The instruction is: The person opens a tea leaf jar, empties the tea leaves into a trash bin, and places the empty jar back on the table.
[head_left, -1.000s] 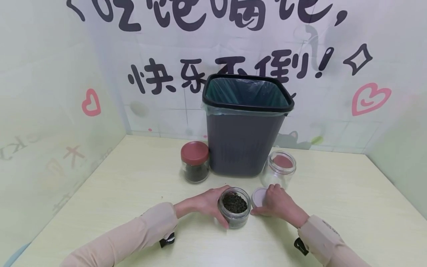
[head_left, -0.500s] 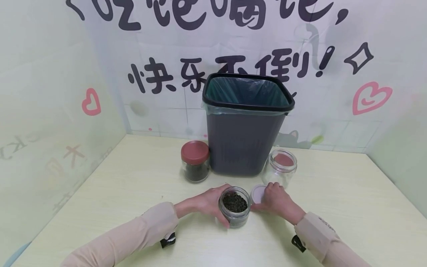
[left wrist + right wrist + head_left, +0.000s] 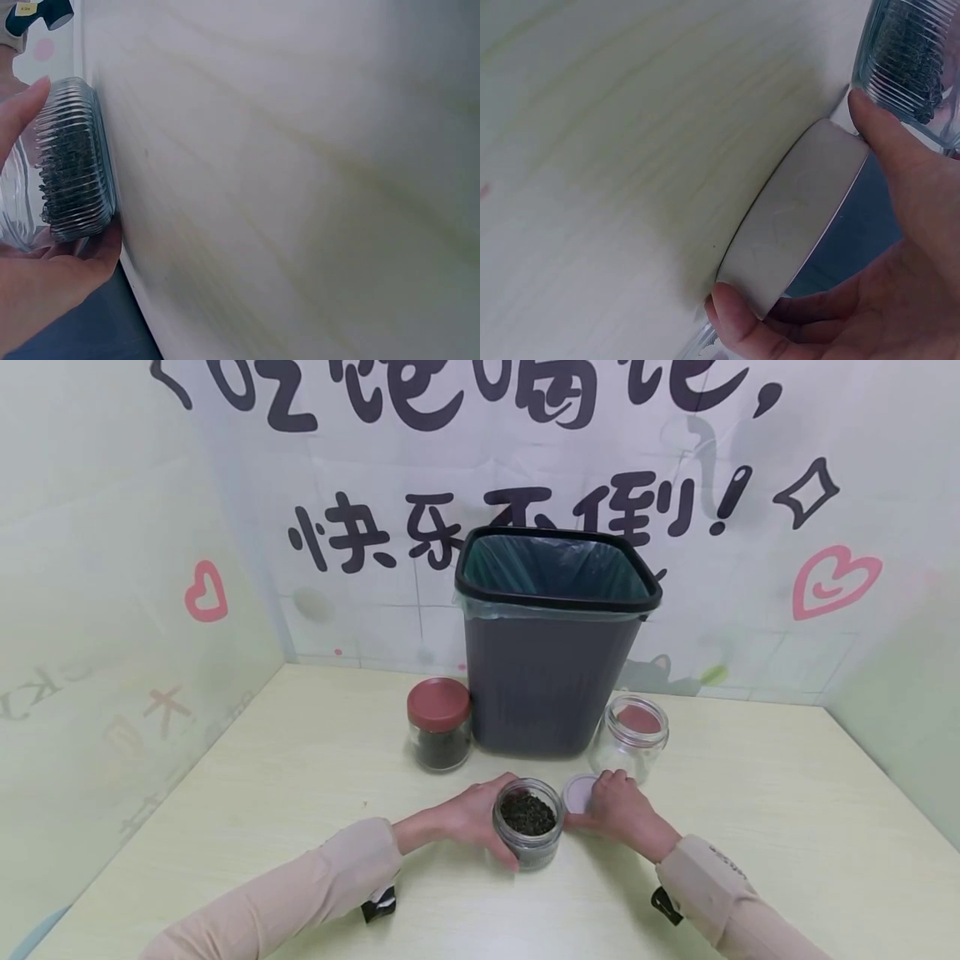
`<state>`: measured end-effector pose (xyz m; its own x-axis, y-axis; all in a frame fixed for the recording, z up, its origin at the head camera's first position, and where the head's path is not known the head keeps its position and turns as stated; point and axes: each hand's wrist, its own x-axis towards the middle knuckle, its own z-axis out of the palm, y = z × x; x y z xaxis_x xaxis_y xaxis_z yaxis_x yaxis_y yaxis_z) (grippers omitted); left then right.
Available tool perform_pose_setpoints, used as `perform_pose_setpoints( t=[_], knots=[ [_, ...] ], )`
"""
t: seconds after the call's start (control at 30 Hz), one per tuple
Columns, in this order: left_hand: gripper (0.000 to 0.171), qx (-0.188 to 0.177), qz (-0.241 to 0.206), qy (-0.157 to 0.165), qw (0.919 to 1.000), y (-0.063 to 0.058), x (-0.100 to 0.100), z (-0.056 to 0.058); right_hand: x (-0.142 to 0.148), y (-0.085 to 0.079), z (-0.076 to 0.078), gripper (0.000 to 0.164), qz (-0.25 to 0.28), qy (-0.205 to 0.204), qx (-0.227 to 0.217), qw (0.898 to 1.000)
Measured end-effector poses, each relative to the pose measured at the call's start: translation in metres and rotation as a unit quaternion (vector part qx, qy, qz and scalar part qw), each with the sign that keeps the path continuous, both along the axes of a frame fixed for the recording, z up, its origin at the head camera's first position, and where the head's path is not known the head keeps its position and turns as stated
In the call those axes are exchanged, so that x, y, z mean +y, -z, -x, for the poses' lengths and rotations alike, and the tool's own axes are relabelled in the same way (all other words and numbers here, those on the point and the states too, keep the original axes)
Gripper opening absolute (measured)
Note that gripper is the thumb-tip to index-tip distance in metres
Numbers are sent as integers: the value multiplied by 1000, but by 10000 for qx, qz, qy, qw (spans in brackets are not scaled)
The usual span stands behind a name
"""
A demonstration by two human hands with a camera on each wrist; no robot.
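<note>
In the head view, an open glass jar [image 3: 537, 853] of dark dried leaves, like loose tea, stands upright on the table. My left hand [image 3: 472, 818] grips it from the left, and the left wrist view shows thumb and fingers around the ribbed glass jar [image 3: 73, 161]. Just right of it, a pale pinkish lid [image 3: 578, 794] lies on the table top. My right hand [image 3: 628, 814] holds this lid by its edges. Up close in the right wrist view, thumb and fingertips pinch opposite sides of the lid [image 3: 795, 214]; the thumb is beside the jar.
Behind the hands stands a dark grey bin [image 3: 540, 685] with a green liner. A red-lidded jar [image 3: 439, 722] with dark contents is left of it. To its right is an open glass jar [image 3: 632, 739] with red showing inside. Printed walls enclose the table.
My right hand and the lid have shifted slightly left and away from me. The left hand and its jar are almost where they were.
</note>
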<state>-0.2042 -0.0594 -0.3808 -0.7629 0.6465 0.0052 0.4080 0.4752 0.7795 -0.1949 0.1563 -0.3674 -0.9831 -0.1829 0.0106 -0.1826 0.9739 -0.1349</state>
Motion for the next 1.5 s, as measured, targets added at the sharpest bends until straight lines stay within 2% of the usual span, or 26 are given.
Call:
perform_pose_setpoints(
  t=[0.27,0.4,0.6,0.73,0.83,1.03,1.17,1.3,1.43,1.5],
  knots=[
    [83,83,29,-93,9999,0,0,-1,5,-2,-2,68,315,-114,-80,9994],
    [81,70,22,-249,9997,-1,-3,-1,11,-5,-3,62,642,-66,-320,9974],
    [80,-208,-254,-601,9977,-3,-9,0,24,-16,-6,61,967,-11,-689,9929],
    [87,-389,-531,-722,9952,-7,-14,0,36,-26,-10,60,1366,-289,-568,9886],
    [89,-341,-629,-749,9946,-11,-19,1,45,-35,-12,53,1563,-540,-431,9853],
    [79,-210,-649,-845,9941,-32,-30,1,62,-63,-9,35,1814,-818,-149,9799],
    [80,-143,-920,-800,9924,-53,-38,3,69,-87,-3,33,2020,-711,147,9767],
    [84,-5,-1200,-902,9887,-76,-47,7,72,-108,8,43,2460,-442,367,9676],
    [86,104,-1341,-1162,9841,-97,-60,12,71,-130,20,60,2953,-155,296,9548],
    [86,69,-1401,-1337,9810,-107,-68,15,70,-142,26,66,3022,-28,217,9530]
  ],
)
